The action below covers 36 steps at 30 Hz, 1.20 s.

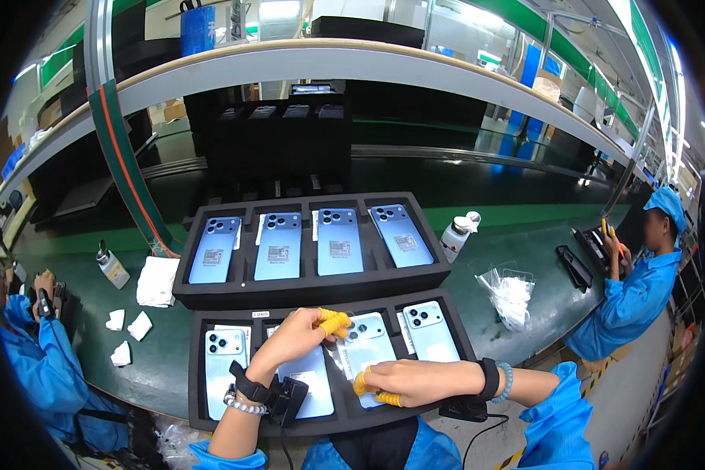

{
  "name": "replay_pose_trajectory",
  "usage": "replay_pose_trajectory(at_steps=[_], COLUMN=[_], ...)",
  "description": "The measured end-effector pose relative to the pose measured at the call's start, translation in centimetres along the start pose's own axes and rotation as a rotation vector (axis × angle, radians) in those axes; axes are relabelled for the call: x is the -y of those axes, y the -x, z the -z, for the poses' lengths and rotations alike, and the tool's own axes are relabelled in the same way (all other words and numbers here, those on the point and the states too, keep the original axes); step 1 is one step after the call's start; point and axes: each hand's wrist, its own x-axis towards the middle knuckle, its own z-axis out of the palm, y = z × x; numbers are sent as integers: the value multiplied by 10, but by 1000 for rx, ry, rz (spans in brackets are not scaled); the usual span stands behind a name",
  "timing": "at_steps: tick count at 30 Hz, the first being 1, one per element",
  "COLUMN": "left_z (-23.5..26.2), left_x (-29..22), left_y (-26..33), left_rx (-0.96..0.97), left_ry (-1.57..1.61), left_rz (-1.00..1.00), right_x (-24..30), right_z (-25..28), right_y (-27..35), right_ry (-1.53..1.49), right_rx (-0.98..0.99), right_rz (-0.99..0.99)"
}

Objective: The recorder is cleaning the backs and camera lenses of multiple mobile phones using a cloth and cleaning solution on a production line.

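Yellow finger cots cover the fingertips of both my hands. My left hand [299, 335] is closed, its fingertips at the upper left corner of a light blue phone [368, 350] beside the camera block. At the lower end of that phone, my right hand [419, 381] is closed, with its curled fingers against the phone. The phone lies in the third slot of the near black foam tray [466, 333]. Beside it in the same tray lie a left phone [227, 372], a second phone [309, 384] partly behind my left wrist, and a right phone [433, 337].
Behind, a raised black foam tray [313, 293] holds several blue phones with labels. A white cloth [157, 280], crumpled wipes [139, 326] and a bottle [113, 266] are left; another bottle [456, 236] and a clear bag [511, 301] right. Co-workers sit on both sides.
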Motion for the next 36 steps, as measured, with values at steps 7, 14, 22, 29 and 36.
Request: replay_pose_trajectory(at_steps=[7,14,22,29,36], left_z=[1,1,1,2,10], left_x=[5,3,-2,9,-9], left_y=[-1,0,0,-1,11], left_rx=[8,14,14,-1,620], left_ry=[-18,-40,-44,-44,-29], left_rz=[14,28,31,24,10], right_x=[4,0,0,-17,-1], right_z=[-3,-17,-15,5,11], right_y=[-3,-14,-18,-18,-8], right_ry=[250,358,270,38,-37], right_rx=[180,144,102,148,37], right_rz=[69,192,196,-28,-46])
